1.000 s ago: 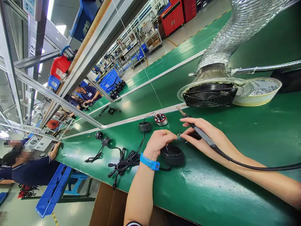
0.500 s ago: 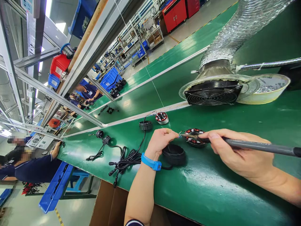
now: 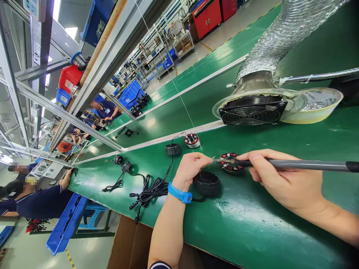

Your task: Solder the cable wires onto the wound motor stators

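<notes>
Left hand [image 3: 193, 172] in a narrow grip pinching thin wires [image 3: 214, 159] just beside the wound stator [image 3: 231, 167]; right hand [image 3: 280, 180] gripping a soldering iron [image 3: 305, 163], tip over the stator.

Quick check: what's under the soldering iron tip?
A round stator with red and black windings sits on the green bench mat under the grey soldering iron; the iron's shaft hides the stator's middle.

No words, brand names or numbers can be read anywhere in view. Well beyond the left hand [image 3: 193, 171], a white label [image 3: 65, 84] on a red canister [image 3: 68, 76] and printed sheets [image 3: 43, 168] at the far end of the green bench [image 3: 92, 179] carry marks too small and blurred to read. The pale print on a blue bin [image 3: 98, 22] above them is just as illegible.
</notes>
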`<state>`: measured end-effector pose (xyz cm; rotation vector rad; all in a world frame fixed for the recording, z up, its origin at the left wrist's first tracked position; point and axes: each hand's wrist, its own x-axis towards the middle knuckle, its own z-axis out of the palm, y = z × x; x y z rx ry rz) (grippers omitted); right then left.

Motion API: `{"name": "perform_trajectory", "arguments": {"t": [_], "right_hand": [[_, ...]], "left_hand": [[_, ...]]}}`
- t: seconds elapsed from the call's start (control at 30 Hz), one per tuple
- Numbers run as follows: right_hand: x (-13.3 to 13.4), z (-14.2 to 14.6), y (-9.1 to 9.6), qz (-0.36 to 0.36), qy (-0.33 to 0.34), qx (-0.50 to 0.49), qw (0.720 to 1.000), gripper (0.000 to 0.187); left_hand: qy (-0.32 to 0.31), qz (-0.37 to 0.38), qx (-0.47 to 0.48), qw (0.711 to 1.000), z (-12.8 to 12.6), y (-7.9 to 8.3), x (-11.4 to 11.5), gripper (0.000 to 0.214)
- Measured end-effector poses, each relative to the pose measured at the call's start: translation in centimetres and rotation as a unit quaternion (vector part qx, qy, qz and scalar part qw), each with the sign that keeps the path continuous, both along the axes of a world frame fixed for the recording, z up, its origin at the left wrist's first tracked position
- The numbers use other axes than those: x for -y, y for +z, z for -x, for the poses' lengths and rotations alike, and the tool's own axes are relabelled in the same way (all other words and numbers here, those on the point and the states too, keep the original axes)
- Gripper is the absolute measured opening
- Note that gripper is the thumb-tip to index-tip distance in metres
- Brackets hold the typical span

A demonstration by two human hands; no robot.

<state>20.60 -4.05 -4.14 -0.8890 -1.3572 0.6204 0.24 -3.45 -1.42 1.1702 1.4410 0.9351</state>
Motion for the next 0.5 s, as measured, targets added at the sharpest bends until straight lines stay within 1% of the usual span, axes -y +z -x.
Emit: {"name": "perform_trajectory", "arguments": {"t": [0.1, 0.2, 0.33, 0.5], "right_hand": [[0.11, -0.07, 0.46, 0.031, -0.011, -0.029, 0.999, 0.034], [0.13, -0.21, 0.65, 0.044, -0.02, -0.036, 0.998, 0.037], [0.1, -0.35, 0.77, 0.039, -0.008, -0.023, 0.999, 0.04], [0.13, -0.36, 0.75, 0.031, -0.009, -0.013, 0.999, 0.041]], "left_hand": [[0.004, -0.003, -0.006, 1.0, -0.02, 0.03, 0.01, 0.03], [0.003, -0.004, -0.01, 1.0, 0.01, 0.03, 0.0, 0.029], [-0.006, -0.003, -0.006, 1.0, 0.09, 0.0, -0.01, 0.029], [-0.003, 0.0, -0.001, 1.0, 0.13, -0.15, -0.04, 0.029]]}}
